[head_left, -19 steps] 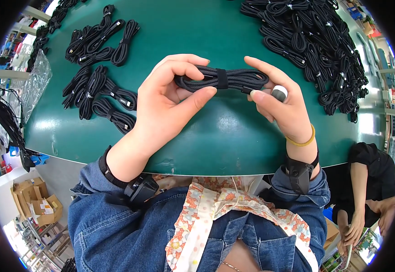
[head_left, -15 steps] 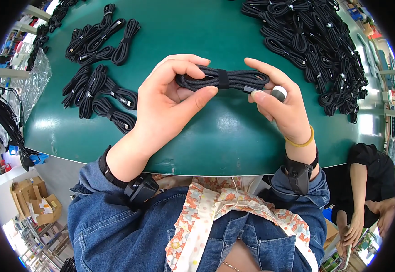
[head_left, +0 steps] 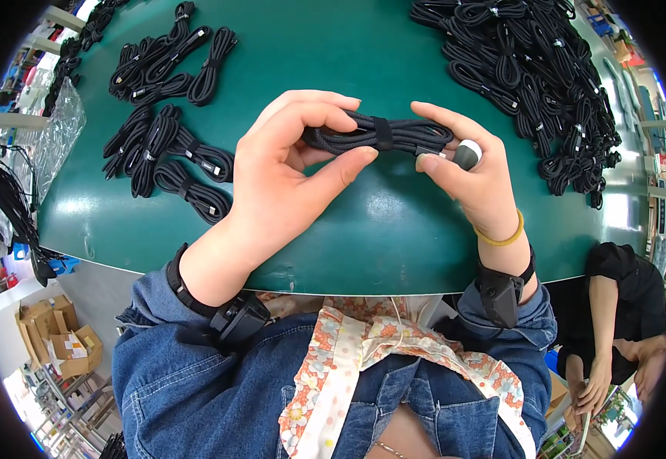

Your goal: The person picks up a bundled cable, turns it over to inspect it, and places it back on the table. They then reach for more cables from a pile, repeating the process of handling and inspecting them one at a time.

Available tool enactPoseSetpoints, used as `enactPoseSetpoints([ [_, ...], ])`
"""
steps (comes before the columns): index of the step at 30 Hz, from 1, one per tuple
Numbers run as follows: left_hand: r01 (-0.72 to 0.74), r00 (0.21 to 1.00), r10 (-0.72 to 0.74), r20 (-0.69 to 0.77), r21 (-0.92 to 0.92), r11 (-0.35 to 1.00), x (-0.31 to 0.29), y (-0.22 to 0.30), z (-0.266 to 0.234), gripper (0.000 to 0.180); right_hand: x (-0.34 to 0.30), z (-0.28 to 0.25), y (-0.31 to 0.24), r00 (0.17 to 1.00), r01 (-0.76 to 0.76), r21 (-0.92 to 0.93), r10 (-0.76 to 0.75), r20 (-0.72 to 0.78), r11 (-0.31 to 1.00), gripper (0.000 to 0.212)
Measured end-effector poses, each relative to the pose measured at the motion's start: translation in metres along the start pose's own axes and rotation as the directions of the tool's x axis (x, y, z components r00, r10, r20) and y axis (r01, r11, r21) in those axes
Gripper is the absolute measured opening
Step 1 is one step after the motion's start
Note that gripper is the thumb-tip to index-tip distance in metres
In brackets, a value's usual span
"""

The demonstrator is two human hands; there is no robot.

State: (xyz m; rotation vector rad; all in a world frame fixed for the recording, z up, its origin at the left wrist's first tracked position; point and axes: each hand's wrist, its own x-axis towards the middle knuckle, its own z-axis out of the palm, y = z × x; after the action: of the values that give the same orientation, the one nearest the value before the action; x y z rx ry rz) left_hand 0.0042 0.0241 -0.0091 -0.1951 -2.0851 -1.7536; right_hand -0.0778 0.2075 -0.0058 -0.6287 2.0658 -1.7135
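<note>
A coiled black braided cable point(head_left: 409, 135) is held level above the green table, bound at its middle by a black strap point(head_left: 382, 134). My left hand point(head_left: 291, 157) is closed on the coil's left end, thumb below and fingers above. At the other end my right hand point(head_left: 482, 172) grips the coil, its thumb by the metal connector point(head_left: 430, 152) and its index finger reaching over the top. Tucked in that same hand is a small dark grey cylinder with a white end point(head_left: 467, 154); its lower part is hidden.
Several bound black cables point(head_left: 187, 187) lie left on the green table point(head_left: 333, 245). A large heap of similar cables point(head_left: 547, 92) fills the far right. Clear plastic point(head_left: 65, 130) and loose black cords point(head_left: 4, 199) hang at the left edge. Another person's hand point(head_left: 597, 390) shows lower right.
The coil has shifted slightly right. My right thumb has moved a little left over the connector, and the grey-and-white cylinder has tilted, showing more of its grey side.
</note>
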Motion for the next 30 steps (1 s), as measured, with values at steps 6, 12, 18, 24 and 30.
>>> enactPoseSetpoints([
  [6, 0.027, 0.999, -0.028, -0.019, -0.025, 0.999, -0.0008, -0.0001, 0.0012, 0.026, -0.0003, 0.0006, -0.0011, 0.999, -0.036, -0.015, 0.036, 0.004, 0.999, 0.037],
  [12, 0.02, 1.0, -0.019, -0.024, 0.007, 1.0, -0.0012, -0.0001, 0.001, 0.026, 0.0001, 0.0025, -0.0002, 1.0, 0.008, -0.08, -0.009, -0.006, 0.997, 0.037],
  [18, 0.022, 0.999, -0.021, -0.027, 0.036, 0.999, -0.0015, 0.0, 0.0008, 0.026, 0.0011, 0.0045, -0.002, 0.999, -0.04, -0.061, 0.04, 0.001, 0.997, 0.038],
  [24, 0.032, 0.999, -0.031, -0.027, 0.036, 0.999, -0.0009, 0.0, 0.0013, 0.026, -0.0001, 0.0064, -0.0021, 0.999, -0.018, -0.087, 0.015, -0.035, 0.996, 0.036],
  [30, 0.049, 0.997, -0.051, -0.058, -0.043, 0.998, -0.0006, -0.0004, 0.0016, 0.026, 0.0005, 0.0078, 0.0019, 0.996, 0.035, -0.072, -0.041, -0.084, 0.997, 0.033],
])
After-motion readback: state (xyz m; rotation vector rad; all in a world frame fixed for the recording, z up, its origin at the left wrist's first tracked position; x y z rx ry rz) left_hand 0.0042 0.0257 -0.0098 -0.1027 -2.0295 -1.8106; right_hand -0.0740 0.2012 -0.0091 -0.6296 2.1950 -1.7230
